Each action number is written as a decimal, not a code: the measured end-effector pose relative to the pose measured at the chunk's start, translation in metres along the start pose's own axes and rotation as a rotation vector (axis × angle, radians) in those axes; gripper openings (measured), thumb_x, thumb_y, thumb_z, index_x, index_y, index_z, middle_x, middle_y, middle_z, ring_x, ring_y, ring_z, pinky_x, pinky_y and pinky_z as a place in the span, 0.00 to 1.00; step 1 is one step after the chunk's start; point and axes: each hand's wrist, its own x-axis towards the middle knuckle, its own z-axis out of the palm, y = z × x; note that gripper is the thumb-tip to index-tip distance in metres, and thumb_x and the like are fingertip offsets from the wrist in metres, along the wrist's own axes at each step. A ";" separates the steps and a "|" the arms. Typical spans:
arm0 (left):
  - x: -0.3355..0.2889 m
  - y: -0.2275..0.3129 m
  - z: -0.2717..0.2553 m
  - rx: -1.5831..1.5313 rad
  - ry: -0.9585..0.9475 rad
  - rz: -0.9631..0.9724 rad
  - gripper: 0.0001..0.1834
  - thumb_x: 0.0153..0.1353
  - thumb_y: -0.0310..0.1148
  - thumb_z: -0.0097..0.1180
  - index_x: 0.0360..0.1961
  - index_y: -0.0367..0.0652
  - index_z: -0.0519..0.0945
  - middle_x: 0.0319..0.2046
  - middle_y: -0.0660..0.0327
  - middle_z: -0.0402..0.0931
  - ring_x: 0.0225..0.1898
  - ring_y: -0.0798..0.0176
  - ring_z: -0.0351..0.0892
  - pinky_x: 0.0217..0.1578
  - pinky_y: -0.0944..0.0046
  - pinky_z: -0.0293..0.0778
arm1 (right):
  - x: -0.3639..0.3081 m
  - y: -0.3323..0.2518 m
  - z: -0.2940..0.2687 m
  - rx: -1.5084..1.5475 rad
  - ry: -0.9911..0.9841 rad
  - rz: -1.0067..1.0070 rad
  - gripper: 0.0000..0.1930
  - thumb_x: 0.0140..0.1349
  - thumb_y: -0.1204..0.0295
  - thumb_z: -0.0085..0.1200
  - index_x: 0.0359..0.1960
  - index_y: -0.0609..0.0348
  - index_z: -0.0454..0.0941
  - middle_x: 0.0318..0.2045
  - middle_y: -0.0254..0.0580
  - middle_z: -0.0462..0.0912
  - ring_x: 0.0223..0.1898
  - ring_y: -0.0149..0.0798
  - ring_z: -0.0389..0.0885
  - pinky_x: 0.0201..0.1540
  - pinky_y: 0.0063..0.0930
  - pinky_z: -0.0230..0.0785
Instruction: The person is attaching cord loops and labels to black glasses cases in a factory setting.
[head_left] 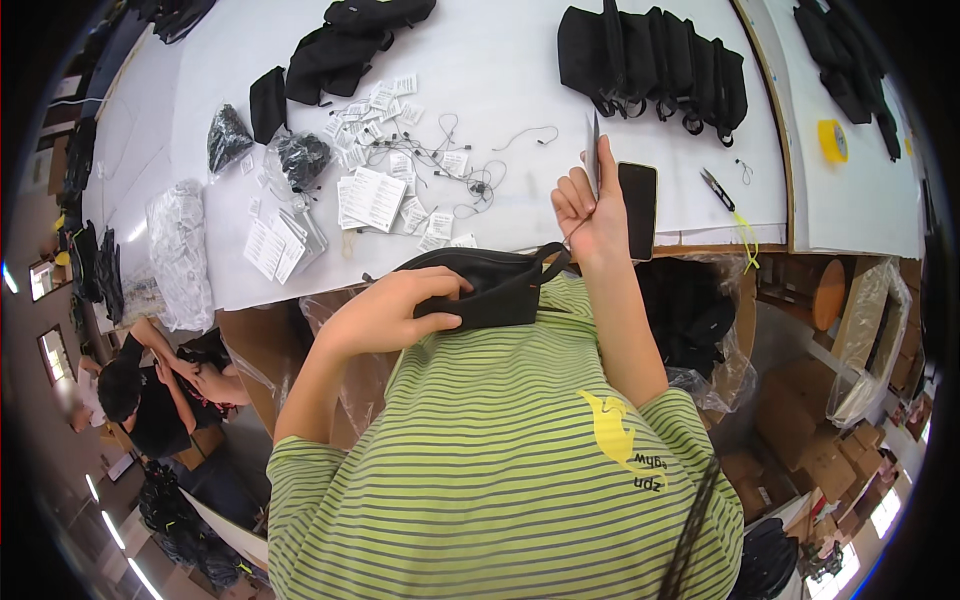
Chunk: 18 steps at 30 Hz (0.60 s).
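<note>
As left grip (396, 308) holds black pouch (503, 292), right grip (598, 222) pinching thin card (594, 158), phone (638, 212) alongside

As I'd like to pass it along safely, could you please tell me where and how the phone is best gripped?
Probably by its long edges at the near end, coming from the person's side, slightly right: the phone lies flat, long axis pointing away, with that end near the front edge of the table, and the right hand is beside its left edge.

White table (500, 60) — strip lights (112, 529), probably windows (886, 512).
</note>
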 end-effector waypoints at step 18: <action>0.039 -0.008 0.021 0.442 0.375 0.456 0.11 0.49 0.33 0.62 0.33 0.43 0.77 0.42 0.59 0.73 0.46 0.53 0.71 0.52 0.59 0.65 | -0.033 -0.001 0.023 -2.377 -0.909 -0.350 0.13 0.55 0.56 0.57 0.26 0.52 0.83 0.16 0.45 0.77 0.19 0.45 0.75 0.23 0.32 0.65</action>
